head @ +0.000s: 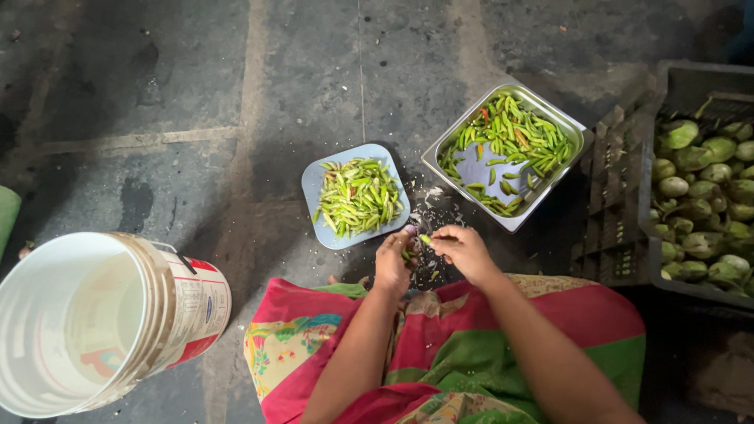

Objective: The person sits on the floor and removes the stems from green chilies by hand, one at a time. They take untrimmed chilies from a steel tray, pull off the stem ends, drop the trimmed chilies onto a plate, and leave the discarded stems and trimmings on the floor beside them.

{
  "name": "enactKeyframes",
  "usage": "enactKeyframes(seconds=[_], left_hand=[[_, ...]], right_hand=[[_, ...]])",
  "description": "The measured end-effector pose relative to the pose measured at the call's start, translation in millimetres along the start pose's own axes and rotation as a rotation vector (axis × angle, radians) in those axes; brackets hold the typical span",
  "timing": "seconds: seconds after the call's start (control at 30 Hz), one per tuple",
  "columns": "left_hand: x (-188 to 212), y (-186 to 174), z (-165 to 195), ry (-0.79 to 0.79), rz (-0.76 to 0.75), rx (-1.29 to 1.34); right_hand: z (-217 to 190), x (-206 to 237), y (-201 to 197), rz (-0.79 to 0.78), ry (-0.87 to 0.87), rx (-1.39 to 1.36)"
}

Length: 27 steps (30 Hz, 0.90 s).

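Both hands, left hand point(393, 263) and right hand point(465, 250), pinch one green chilli point(425, 239) over the floor point(196, 118), near one blue plate point(314, 184), one steel tray point(440, 153), one red-labelled white bucket point(169, 314), one crate point(691, 86).

A green chilli point(425, 239) is held between left hand point(394, 261) and right hand point(465, 250), near a chilli-heaped plate point(314, 182).

Single head-worn view, looking steeply down from close above, facing the stone floor point(236, 94) ahead.
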State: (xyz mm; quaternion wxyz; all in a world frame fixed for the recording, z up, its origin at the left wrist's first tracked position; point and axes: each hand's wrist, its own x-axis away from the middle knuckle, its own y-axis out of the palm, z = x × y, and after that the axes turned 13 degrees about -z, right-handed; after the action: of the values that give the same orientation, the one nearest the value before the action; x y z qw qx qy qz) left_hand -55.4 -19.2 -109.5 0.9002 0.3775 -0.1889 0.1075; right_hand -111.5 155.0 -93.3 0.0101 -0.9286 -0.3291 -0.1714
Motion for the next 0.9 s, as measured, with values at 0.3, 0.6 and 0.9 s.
enactKeyframes(seconds=[0.3, 0.6, 0.9], left_hand=[[-0.7, 8.1, -19.7, 0.194, 0.016, -0.335], [0.3, 17.4, -18.2, 0.42, 0.123, -0.614], [1.3, 24.1, -14.9, 0.457, 0.19, -0.729]], right_hand=[[33.4, -19.1, -2.1, 0.06, -0.219, 0.006], [31.7, -29.9, 3.5, 0.152, -0.232, 0.088], [28.4, -32.5, 3.8, 0.147, -0.233, 0.102]])
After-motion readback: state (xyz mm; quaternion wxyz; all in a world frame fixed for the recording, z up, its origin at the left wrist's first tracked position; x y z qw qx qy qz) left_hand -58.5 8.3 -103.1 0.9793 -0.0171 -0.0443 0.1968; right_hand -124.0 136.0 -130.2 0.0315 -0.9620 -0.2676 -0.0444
